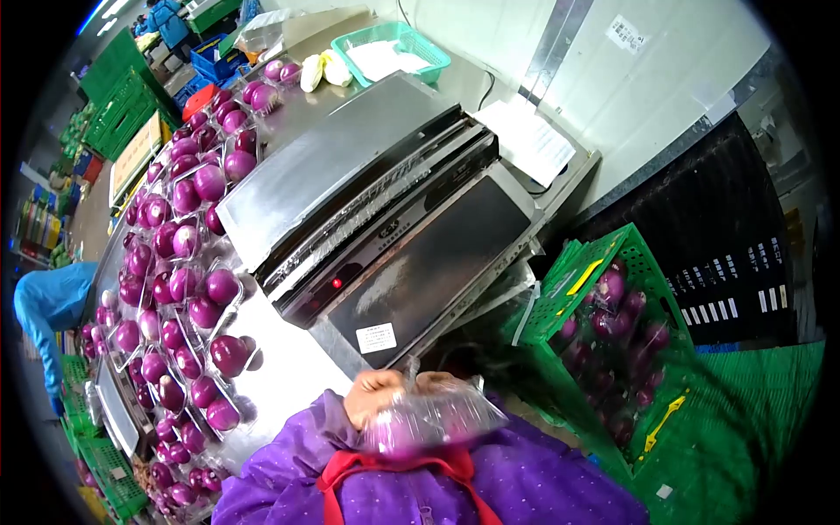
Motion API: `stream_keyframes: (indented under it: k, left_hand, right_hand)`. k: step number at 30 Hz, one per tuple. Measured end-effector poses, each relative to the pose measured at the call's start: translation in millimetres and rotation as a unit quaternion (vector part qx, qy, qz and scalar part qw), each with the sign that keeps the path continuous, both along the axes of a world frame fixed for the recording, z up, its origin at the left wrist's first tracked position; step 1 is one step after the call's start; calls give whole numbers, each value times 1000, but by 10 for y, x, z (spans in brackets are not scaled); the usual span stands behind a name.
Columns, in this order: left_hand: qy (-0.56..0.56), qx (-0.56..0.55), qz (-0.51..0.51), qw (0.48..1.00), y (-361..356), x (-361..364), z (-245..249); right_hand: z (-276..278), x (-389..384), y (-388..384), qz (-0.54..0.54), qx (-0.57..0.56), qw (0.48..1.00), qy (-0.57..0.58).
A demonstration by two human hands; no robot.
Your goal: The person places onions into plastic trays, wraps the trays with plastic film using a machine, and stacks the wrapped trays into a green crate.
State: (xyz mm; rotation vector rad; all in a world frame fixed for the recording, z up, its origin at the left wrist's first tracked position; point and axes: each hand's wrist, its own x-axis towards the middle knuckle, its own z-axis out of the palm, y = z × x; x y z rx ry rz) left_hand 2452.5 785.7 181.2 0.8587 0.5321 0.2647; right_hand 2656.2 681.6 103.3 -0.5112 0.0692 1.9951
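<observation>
Onion pack [435,418], long axis crosswise, in left hand [374,395]

A steel table [289,376] stands against a white wall [525,35], green crates [122,96] beyond.

Light was bright and even, falling from above, where a lamp [112,7] glowed at the top left, and it left pale glare on the steel machine [350,166] and the film over the onions [188,262]. Strong fisheye distortion bent straight edges and left black corners round the view. The pack [433,416] at the bottom was smeared by motion blur, and the crate [612,332] looked hazy.
</observation>
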Motion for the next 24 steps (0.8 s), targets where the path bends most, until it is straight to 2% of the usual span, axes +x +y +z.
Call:
stream_keyframes:
  k: [2, 4, 5, 6, 7, 8, 9, 11, 12, 13, 14, 16, 17, 18, 20, 22, 23, 24]
  left_hand:
    - [-158, -94, -14, 983, -81, 197, 435]
    - [-198, -69, -112, 971, -25, 220, 583]
    - [-146, -116, -207, 961, -75, 91, 274]
    - [-141, -136, -217, 956, -165, 14, 206]
    - [-139, -155, -233, 950, -229, -13, 151]
    - [-139, -172, -254, 941, -230, 48, 112]
    - [-108, -187, -281, 935, -256, 70, 132]
    - [-61, -222, -307, 924, -310, 130, 167]
    - [-52, -249, -300, 919, -361, 162, 140]
    - [-45, -282, -285, 915, -412, 188, 111]
    - [-41, -321, -260, 910, -476, 212, 60]
    - [-38, -424, -201, 882, -627, 245, -74]
    - [-40, -473, -174, 863, -680, 291, -134]
    - [-42, -525, -152, 836, -723, 344, -192]
    - [-36, -617, -127, 776, -771, 513, -311]
    - [-23, -671, -131, 729, -785, 758, -394]
    - [-12, -661, -148, 736, -795, 965, -394]
    - [-47, -384, -257, 886, -811, 1238, -403]
  right_hand:
    - [142, -94, -80, 34, 13, 986, -162]
    - [308, -105, -117, 67, 30, 942, -327]
    - [414, -47, -111, 58, 29, 904, -423]
    - [597, 72, -126, 37, 18, 863, -504]
    - [802, 191, -104, -43, 20, 843, -536]
    - [1019, 340, -87, -132, 46, 851, -505]
    - [1434, 302, 6, -115, 218, 769, -590]
    - [1687, -138, -10, -4, 380, 787, -486]
    - [1451, -273, -27, 131, 519, 718, -445]
    - [1478, -238, -169, 109, 500, 709, -486]
    - [1502, -83, -236, 118, 497, 718, -473]
    - [1160, 241, -760, 201, 365, 763, -495]
    - [1112, 284, -981, 168, 313, 804, -477]
    - [1050, 255, -1179, 90, 258, 880, -388]
    - [825, 121, -1421, -89, 211, 874, -428]
    - [325, 91, -1598, -204, 129, 924, -296]
    - [332, 170, -1693, -279, 127, 915, -263]
    - [333, 283, -1799, -352, 125, 899, -228]
